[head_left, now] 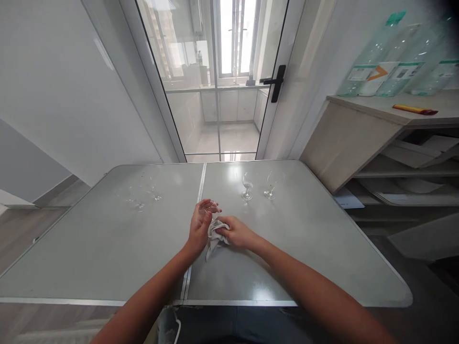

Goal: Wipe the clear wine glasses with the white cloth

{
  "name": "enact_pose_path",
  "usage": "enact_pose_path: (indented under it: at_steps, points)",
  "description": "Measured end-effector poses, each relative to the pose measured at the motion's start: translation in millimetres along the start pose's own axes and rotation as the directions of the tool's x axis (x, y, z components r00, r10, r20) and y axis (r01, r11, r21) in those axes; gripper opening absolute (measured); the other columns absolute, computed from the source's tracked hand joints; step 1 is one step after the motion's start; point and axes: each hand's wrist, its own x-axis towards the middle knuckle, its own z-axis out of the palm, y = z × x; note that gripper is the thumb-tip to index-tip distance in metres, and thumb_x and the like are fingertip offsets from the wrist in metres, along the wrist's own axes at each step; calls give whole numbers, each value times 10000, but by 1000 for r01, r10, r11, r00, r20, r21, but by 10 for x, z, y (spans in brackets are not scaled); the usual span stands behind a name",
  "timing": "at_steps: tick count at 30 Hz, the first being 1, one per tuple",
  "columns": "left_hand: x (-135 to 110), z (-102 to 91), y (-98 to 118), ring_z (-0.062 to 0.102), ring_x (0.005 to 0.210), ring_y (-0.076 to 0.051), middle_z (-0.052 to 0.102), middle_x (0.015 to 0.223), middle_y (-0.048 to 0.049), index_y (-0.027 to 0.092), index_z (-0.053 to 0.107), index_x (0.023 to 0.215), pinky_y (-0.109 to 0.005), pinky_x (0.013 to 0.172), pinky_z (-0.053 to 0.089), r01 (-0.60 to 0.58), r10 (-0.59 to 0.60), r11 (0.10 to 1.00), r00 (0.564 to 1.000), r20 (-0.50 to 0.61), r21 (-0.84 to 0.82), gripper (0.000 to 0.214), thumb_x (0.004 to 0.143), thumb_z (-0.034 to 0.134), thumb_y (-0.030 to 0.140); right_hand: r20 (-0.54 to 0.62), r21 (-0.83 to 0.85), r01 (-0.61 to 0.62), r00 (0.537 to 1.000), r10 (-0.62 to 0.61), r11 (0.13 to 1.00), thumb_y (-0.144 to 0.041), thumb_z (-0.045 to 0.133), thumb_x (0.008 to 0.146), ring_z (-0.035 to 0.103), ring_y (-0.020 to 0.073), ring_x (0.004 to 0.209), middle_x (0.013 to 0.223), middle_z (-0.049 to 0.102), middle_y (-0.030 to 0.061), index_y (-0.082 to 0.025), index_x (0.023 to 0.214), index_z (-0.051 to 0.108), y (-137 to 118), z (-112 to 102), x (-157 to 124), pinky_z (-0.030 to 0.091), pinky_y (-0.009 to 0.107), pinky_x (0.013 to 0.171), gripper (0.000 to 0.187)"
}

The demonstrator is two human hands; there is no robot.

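Note:
My left hand point(199, 223) is curved round a clear stemmed glass point(211, 208), held over the middle of the table. Much of that glass is hard to make out, being transparent and partly covered by fingers. A crumpled white cloth point(217, 236) is bunched in my right hand point(234, 231), pressed close against the lower part of the glass, and one corner of it hangs down. Beyond my hands, to the right, a stemmed glass point(246, 187) and another glass point(270, 189) stand upright on the table.
More clear glasses point(139, 204) are at the left on the grey table point(287, 248), faint against its surface. A metal seam point(202, 184) divides the tabletop. Behind is a glass door point(236, 110). A wooden shelf point(344, 138) at right bears plastic bottles point(376, 71) and a yellow-red packet point(412, 109).

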Motion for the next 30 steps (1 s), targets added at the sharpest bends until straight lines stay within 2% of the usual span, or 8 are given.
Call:
enact_pose_path:
  at_steps: [3,5,8,12,16,19,26,30]
  points:
    - [8,15,-27,646,1134,-222,621,1232,-113,230,515,1284,-414,1048,475,-37,39,999,996,-74,21,432,935,640,453,-220,-425,-27,973,-74,905,-111,539,812,553,207,845,845,639,68,-171,857,602,-19,56,-5,394,330,859,99]
    - [15,13,-34,647,1137,-217,602,1276,-110,238,515,1296,-397,1049,474,-32,31,999,997,-72,-4,444,931,646,453,-255,-422,-40,964,-76,906,-116,548,804,556,219,882,866,641,82,-171,857,592,-9,80,-2,388,346,888,89]
    - [24,10,-24,677,1074,-228,631,1224,-119,215,545,1282,-386,964,524,49,-52,995,998,-31,-92,439,956,578,506,-58,87,-66,996,71,994,-331,581,881,571,194,765,802,631,46,-179,878,598,44,72,11,422,313,772,153]
    - [42,20,-23,693,1018,-233,619,1245,-117,223,571,1263,-375,844,569,158,-163,966,987,-11,-204,435,977,509,544,208,498,-206,972,114,842,-554,635,846,584,183,708,812,638,47,-170,981,603,87,9,27,436,308,713,408]
    - [62,6,-69,670,1076,-218,606,1255,-105,241,550,1289,-389,949,530,68,-78,989,994,-70,-133,452,955,556,546,-76,-2,-7,997,7,1000,-328,591,876,551,182,758,786,608,28,-180,849,595,11,-17,19,405,311,786,151]
    - [58,-13,-76,644,1130,-213,575,1295,-106,240,526,1317,-407,1053,466,-31,25,998,993,-118,-50,482,931,618,515,-224,-353,9,970,-94,936,-203,582,841,558,207,844,810,622,53,-182,830,577,-49,-19,1,379,353,886,24]
    - [20,9,20,670,1055,-243,573,1260,-133,220,557,1298,-419,915,548,104,-82,967,991,102,-231,491,961,515,575,295,359,-163,954,54,919,-508,567,906,610,189,733,798,663,42,-168,943,623,-8,-160,-44,440,282,680,347]
    - [34,28,45,661,1116,-254,568,1289,-121,250,546,1305,-467,1018,506,-25,32,992,998,57,-124,473,933,599,537,-26,-6,13,1000,-13,1000,-292,584,879,565,172,739,807,658,21,-183,896,649,-37,-169,-37,406,276,720,128]
